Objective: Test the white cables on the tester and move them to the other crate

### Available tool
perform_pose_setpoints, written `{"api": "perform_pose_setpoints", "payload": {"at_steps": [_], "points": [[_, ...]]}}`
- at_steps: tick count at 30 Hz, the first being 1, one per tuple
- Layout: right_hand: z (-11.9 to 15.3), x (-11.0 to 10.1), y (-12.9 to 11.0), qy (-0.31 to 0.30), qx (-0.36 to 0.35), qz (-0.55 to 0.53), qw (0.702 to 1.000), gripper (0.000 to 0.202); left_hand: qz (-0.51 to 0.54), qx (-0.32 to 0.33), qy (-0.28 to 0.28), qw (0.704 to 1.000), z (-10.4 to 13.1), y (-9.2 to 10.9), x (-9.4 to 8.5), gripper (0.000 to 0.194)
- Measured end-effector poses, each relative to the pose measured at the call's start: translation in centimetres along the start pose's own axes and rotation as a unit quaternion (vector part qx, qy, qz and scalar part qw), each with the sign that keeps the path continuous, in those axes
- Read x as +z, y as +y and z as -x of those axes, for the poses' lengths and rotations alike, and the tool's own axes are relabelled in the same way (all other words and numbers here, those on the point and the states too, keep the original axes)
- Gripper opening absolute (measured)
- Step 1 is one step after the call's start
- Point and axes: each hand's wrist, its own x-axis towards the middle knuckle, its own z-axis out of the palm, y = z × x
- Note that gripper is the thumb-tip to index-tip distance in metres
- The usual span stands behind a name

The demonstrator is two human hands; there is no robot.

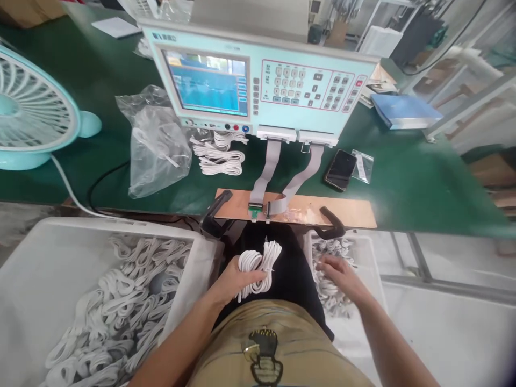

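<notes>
My left hand (242, 277) is closed around bundles of coiled white cable (260, 269), held above my lap in front of the table edge. The loops stick up past my thumb. Over the white bin on the right, my right hand (342, 277) hovers with loosely bent fingers and no cable visible in it. Coiled cables (332, 301) lie in that bin below it. Just ahead, a small green connector board (255, 212) sits at the edge of a copper-coloured plate (346, 210), joined by grey ribbon cables (264, 174) to a tester (298, 118) with a lit screen.
Black clamps (217, 212) grip the plate to the green table (423, 183). A large white bin (193, 279) of coiled cables stands left. On the table are more cable bundles (221, 161), a plastic bag (157, 150), a fan (36, 102), a phone (341, 169) and a blue book (403, 110).
</notes>
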Motion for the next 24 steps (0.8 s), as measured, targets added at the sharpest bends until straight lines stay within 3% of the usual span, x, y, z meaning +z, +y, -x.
{"api": "perform_pose_setpoints", "payload": {"at_steps": [1,3,6,8,11,14,17,21,24], "points": [[0.5,-1.5,0.3,0.043,-0.016,0.077,0.996,0.028,-0.015,0.005,-0.019,1.000,-0.3,-0.2,0.4,0.028],[1.4,-2.6,0.2,0.052,-0.077,0.149,0.985,0.030,-0.037,0.009,-0.057,0.998,-0.7,-0.5,1.6,0.027],[1.7,-0.2,-1.5,-0.104,-0.203,0.071,0.971,0.043,-0.040,0.004,-0.118,0.992,-1.0,-0.3,3.4,0.025],[1.3,2.3,-2.7,-0.102,-0.253,0.006,0.962,0.032,-0.033,0.009,-0.126,0.991,-0.9,0.2,4.1,0.022],[0.5,4.5,-3.6,-0.018,-0.288,-0.006,0.957,0.017,-0.023,0.043,-0.057,0.997,-0.6,0.8,3.8,0.024],[0.0,5.1,-3.5,-0.015,-0.327,0.056,0.943,0.012,-0.002,0.061,-0.016,0.998,-0.4,0.5,2.6,0.027],[-0.4,5.5,-3.1,-0.028,-0.362,0.111,0.925,0.014,0.051,0.031,-0.028,0.998,-0.4,-0.2,2.0,0.030],[-0.5,6.3,-2.8,-0.035,-0.406,0.163,0.899,0.018,0.168,-0.039,-0.084,0.981,-0.3,-0.6,1.9,0.031],[-0.4,6.8,-2.9,-0.056,-0.421,0.171,0.889,0.017,0.221,-0.064,-0.086,0.969,-0.2,-0.6,1.8,0.025]]}}
